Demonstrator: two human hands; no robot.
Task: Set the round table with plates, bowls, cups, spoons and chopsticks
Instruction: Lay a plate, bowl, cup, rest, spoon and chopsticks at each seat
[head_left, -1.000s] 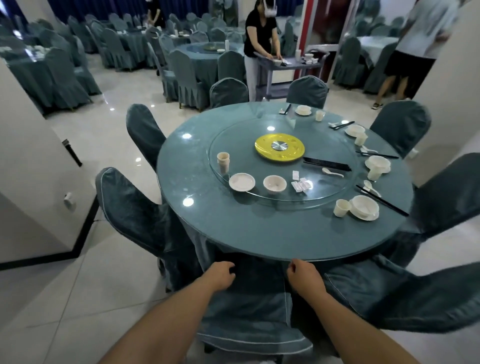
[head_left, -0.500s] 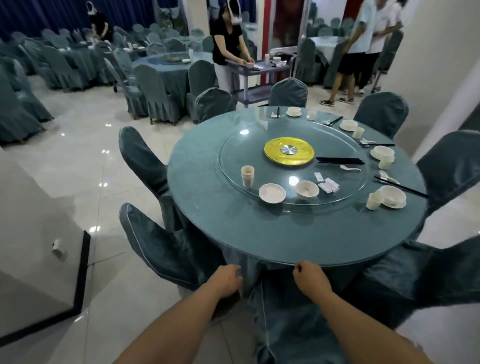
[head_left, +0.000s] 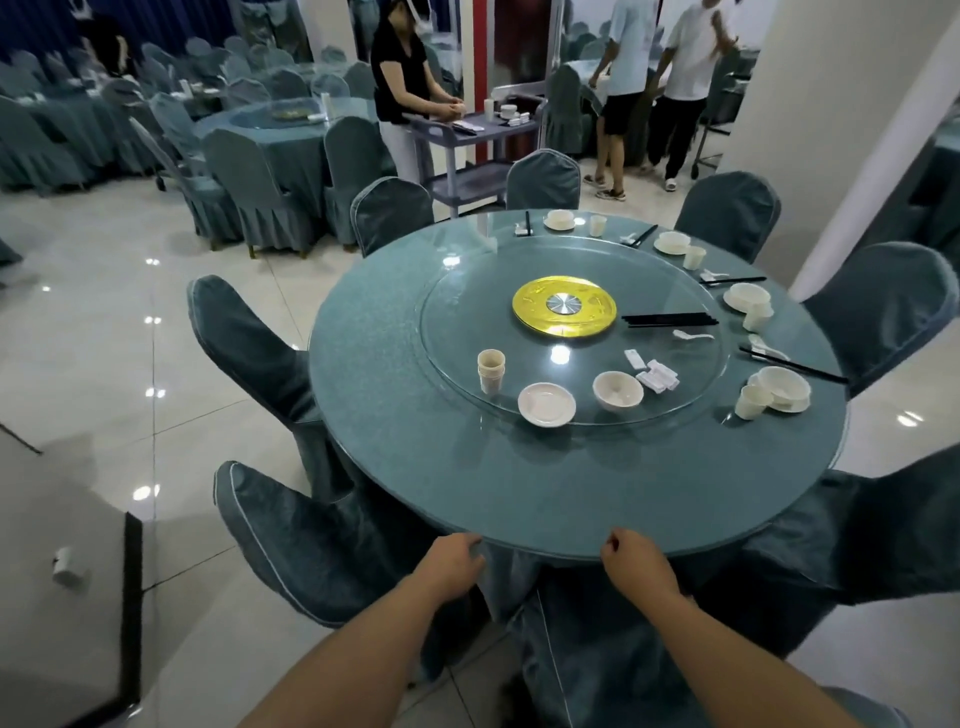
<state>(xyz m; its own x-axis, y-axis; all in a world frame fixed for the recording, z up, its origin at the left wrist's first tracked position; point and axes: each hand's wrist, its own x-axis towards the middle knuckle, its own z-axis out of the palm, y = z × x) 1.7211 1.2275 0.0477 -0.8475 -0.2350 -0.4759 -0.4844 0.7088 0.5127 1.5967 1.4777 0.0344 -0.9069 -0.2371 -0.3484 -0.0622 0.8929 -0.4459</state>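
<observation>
While the view swings left since a second ago, both hands stay at the near rim of the round table (head_left: 415, 493).
Left hand (head_left: 451, 564) and right hand (head_left: 636, 564) curl loosely, holding nothing; the round white plate (head_left: 546, 404) and bowl (head_left: 617, 391) sit on the glass turntable (head_left: 467, 312), stacked cups (head_left: 491, 370) beside them.

Two bare forearms, no sleeves, no watch or rings on left hand (head_left: 453, 564) or right hand (head_left: 636, 564).
</observation>
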